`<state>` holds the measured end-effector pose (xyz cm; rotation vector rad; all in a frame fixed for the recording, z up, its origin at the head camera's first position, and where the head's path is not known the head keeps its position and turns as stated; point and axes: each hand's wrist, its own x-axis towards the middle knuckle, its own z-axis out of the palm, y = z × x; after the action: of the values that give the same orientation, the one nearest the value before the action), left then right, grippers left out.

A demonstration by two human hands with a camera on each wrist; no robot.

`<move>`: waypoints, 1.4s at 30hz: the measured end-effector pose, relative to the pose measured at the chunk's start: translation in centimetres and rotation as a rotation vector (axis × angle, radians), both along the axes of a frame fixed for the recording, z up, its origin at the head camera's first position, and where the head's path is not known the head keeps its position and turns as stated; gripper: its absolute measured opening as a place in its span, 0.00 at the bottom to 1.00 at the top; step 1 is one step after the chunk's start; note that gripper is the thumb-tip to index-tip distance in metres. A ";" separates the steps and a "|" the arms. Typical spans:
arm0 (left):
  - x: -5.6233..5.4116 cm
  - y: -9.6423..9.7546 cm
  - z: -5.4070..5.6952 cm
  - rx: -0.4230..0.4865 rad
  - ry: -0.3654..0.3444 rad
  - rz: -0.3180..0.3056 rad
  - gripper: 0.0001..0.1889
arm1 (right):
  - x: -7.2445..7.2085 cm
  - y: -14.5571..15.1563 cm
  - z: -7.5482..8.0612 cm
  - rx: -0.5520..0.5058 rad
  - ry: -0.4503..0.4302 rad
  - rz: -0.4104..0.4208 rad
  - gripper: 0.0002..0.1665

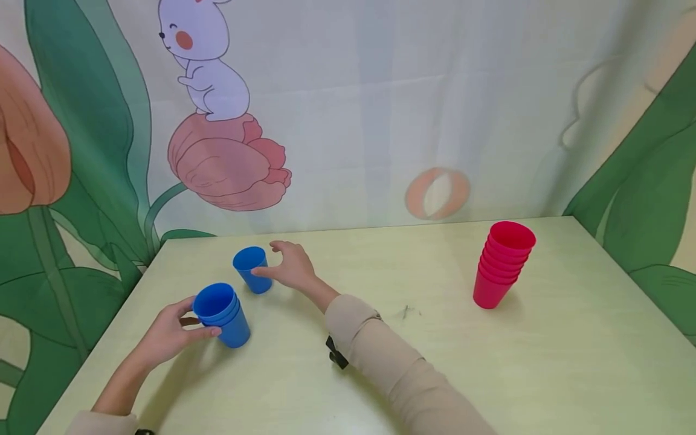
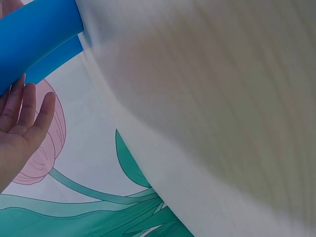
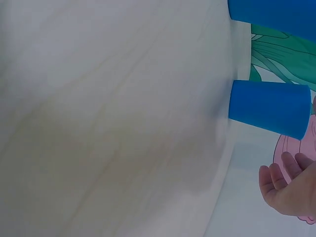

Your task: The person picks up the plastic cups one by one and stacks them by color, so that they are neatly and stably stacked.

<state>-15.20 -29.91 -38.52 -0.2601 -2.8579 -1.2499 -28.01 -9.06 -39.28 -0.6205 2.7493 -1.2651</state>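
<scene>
While the left hand (image 1: 171, 332) grips smooth nested blue cups (image 1: 222, 314), tapered.

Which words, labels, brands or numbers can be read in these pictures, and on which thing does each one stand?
None can be read.
The blue cups and the red cup stack are plain.
The backdrop carries only drawings: a rabbit, flowers, leaves.
The table bears no print.
</scene>
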 end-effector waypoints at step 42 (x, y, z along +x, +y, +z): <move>0.0 0.0 0.1 -0.015 0.028 -0.027 0.31 | 0.5 0.3 -0.3 -0.074 -0.001 0.021 0.42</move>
<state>-15.24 -29.95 -38.47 -0.3142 -2.8508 -1.2195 -27.52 -8.77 -39.60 -0.6515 2.6986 -1.3670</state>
